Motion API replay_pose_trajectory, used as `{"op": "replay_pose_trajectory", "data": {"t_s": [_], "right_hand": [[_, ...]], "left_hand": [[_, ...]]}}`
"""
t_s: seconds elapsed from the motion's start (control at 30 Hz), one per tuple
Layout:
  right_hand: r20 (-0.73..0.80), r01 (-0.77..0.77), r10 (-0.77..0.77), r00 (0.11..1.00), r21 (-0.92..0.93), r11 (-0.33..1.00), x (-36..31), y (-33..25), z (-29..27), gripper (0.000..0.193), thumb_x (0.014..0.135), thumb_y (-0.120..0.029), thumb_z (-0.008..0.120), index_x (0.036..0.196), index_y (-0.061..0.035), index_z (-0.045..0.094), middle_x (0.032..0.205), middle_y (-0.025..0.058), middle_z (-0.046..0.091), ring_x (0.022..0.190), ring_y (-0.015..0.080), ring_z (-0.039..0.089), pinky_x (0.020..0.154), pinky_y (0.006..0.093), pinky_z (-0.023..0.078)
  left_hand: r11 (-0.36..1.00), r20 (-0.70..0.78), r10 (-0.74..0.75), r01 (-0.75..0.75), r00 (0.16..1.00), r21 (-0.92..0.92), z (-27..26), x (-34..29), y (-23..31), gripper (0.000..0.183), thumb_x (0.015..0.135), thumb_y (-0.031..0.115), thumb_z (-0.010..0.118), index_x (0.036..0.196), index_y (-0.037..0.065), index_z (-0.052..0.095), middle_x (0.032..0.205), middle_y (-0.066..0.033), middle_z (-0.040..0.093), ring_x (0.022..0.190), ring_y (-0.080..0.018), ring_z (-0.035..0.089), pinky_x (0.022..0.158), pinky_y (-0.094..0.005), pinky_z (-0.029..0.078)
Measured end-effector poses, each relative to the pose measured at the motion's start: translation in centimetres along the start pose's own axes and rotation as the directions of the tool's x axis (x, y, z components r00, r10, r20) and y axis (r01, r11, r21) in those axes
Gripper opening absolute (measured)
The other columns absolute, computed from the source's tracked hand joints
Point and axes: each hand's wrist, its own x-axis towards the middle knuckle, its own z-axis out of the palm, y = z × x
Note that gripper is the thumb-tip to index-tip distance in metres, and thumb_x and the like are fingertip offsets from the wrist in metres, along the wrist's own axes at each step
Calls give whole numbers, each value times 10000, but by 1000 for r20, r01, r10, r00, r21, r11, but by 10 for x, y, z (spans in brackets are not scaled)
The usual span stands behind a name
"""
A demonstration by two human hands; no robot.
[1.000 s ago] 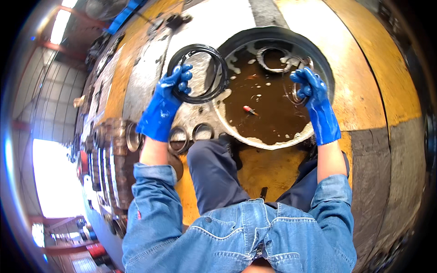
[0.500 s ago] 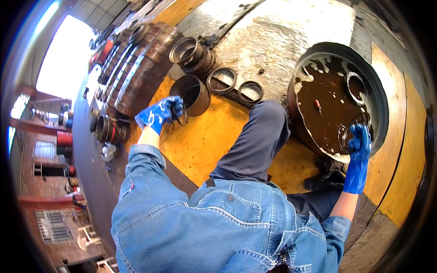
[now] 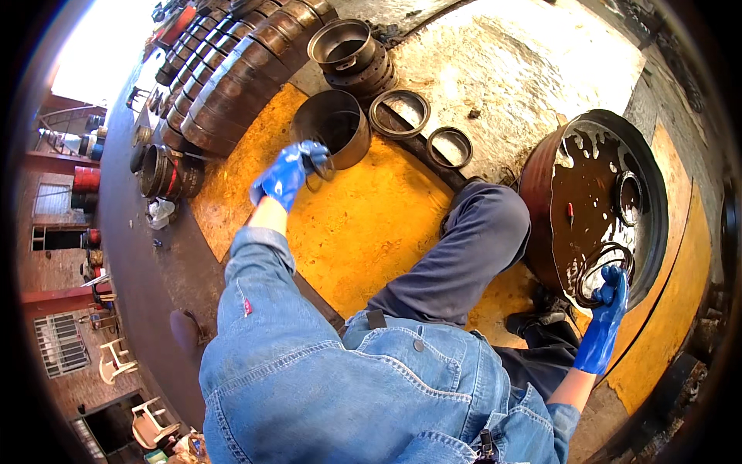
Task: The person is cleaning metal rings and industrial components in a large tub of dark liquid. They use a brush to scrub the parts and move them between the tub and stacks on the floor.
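My left hand (image 3: 287, 176), in a blue rubber glove, is closed on a thin dark ring (image 3: 325, 172), partly blurred by motion. It hovers beside the open metal cylinder (image 3: 354, 141) on the yellow board. My right hand (image 3: 610, 292), also gloved in blue, pinches several thin dark rings (image 3: 585, 271) at the near rim of a large round tub (image 3: 539, 193). Dark brown liquid with pale foam fills the tub. A thicker ring (image 3: 630, 198) stands in the liquid by the far right wall, and a small red-handled thing (image 3: 570, 214) lies left of it.
Two metal rings (image 3: 399, 114) lie beyond my knee on a dark bar. Stacked metal rings (image 3: 340, 45) stand behind the cylinder, with rows of brown metal cylinders (image 3: 255, 73) at far left. A black bucket (image 3: 158, 172) stands left of the yellow board (image 3: 348, 224).
My right hand has lifted the thin rings out of the liquid to the tub's near rim. My left hand still holds its ring near the cylinder. The whole view has shifted.
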Motion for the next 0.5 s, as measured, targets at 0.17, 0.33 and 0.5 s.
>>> {"op": "replay_pose_trajectory", "data": {"t_s": [0.17,0.33,0.5], "right_hand": [[-87,8,-15,996,-76,997,-5,-8,-4,345,1108,-370,563,1216,-97,745,1125,156,792,458,26,392,449,216,308],[-121,-22,8,993,-113,993,-12,-11,20,346,1102,-348,566,1174,-54,735,1019,165,787,473,37,418,465,213,346],[-32,-12,8,999,-130,991,-19,-19,20,330,1097,-338,577,1167,-52,728,1018,168,784,470,45,440,450,206,334]], "left_hand": [[748,-144,176,-37,974,662,14,78,49,322,978,271,697,1054,-40,736,1005,-149,783,930,-247,730,821,-383,570],[242,-283,126,247,951,938,-6,113,18,392,906,317,745,1192,51,774,1262,-246,724,1225,-426,675,1033,-491,542],[309,-263,140,211,954,928,-18,98,9,379,876,292,752,1159,41,776,1196,-230,749,1146,-404,715,980,-463,562]]}}
